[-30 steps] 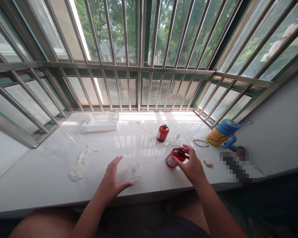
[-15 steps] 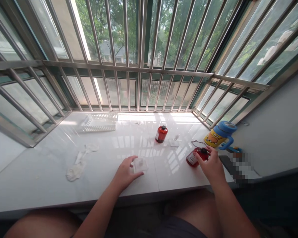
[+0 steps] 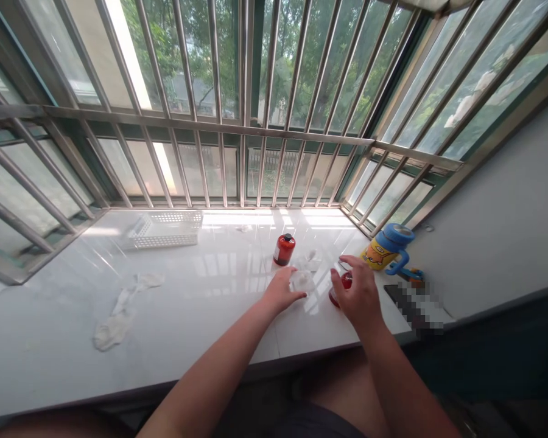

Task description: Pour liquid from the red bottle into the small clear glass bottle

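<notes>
My left hand (image 3: pixel 284 291) grips a small clear plastic box (image 3: pixel 303 281) between thumb and fingers, just above or on the white counter. My right hand (image 3: pixel 358 292) is in front of a red bottle (image 3: pixel 334 298), its thumb and fingers apart and curved, with no grip on the bottle that I can see. The hand covers much of this bottle, including its cap. A second red bottle (image 3: pixel 284 250) with a black cap stands upright beyond my left hand. Between the two bottles lies another small clear piece (image 3: pixel 311 260), hard to make out.
A white perforated basket (image 3: pixel 164 231) sits at the back left by the window bars. A crumpled white cloth (image 3: pixel 119 316) lies on the left of the counter (image 3: pixel 182 328). At the right stand a blue and yellow cup (image 3: pixel 386 248) and a dark flat object (image 3: pixel 404 304).
My left hand has carried the clear box to the right, close to the red bottles. My right hand has come off the nearer bottle, and its fingers have spread. The view has shifted slightly.
</notes>
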Motion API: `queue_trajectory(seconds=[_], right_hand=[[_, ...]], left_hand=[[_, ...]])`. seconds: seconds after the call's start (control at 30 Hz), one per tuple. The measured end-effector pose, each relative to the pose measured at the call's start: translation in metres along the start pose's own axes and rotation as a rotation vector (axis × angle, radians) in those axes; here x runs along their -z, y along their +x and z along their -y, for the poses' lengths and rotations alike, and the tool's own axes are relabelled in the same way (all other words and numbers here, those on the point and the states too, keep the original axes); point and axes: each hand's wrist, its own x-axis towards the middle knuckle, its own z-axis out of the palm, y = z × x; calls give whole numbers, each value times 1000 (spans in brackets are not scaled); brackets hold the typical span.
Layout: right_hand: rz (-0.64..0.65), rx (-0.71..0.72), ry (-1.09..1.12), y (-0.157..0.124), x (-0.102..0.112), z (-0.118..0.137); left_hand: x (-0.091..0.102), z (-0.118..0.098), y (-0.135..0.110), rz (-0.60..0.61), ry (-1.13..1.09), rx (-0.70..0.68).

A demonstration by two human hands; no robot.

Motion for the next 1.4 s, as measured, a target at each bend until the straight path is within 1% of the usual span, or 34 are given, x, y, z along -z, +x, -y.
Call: queue_trajectory(seconds=[0.07,0.13,0.2,0.3,0.37,0.43,0.53,0.6,0.7,0.77,0.83,0.9,0.97,1.03,1.1,1.2,1.3,1.4], right_hand=[[82,18,-13,10,-9,0],[193,11,-40,22,-21,-3],[371,-37,-114,34,-34,-9],[691,-113,-292,53,-55,-15],[814,-125,-361,64,-68,-18],[873,-125,-385,73,-79,-22],[943,-132,-420,82,-91,-28],[960,-131,-428,86,-98,-33],[961,-131,-423,88,-105,-40],[945,-130,-412,89,-106,-42],[906,-123,-396,93,-105,-40],[845,-108,-372,99,-100,-34],[782,-86,-342,107,-93,-21],[727,-52,-310,115,-86,-1],[689,10,-254,120,-81,25],[694,130,-125,118,-80,69],[782,209,-37,101,-89,109],[865,230,18,75,-102,138]], left_hand=[[2,4,-1,-1,-10,0],[11,5,-2,-31,-23,-9],[23,2,2,-120,-33,-16],[38,-7,23,-293,-8,-31],[42,-14,45,-331,76,-72],[42,-19,68,-304,155,-95],[39,-22,96,-258,171,-48],[39,-22,105,-255,162,-14],[47,-23,104,-270,153,22],[57,-24,92,-292,149,36],[73,-26,74,-324,151,44],[93,-29,50,-365,155,51],[117,-31,21,-412,168,66],[142,-32,-10,-457,195,101],[166,-30,-42,-498,238,156],[193,-24,-87,-551,307,240],[207,-15,-122,-571,334,267],[211,-7,-145,-594,316,232]])
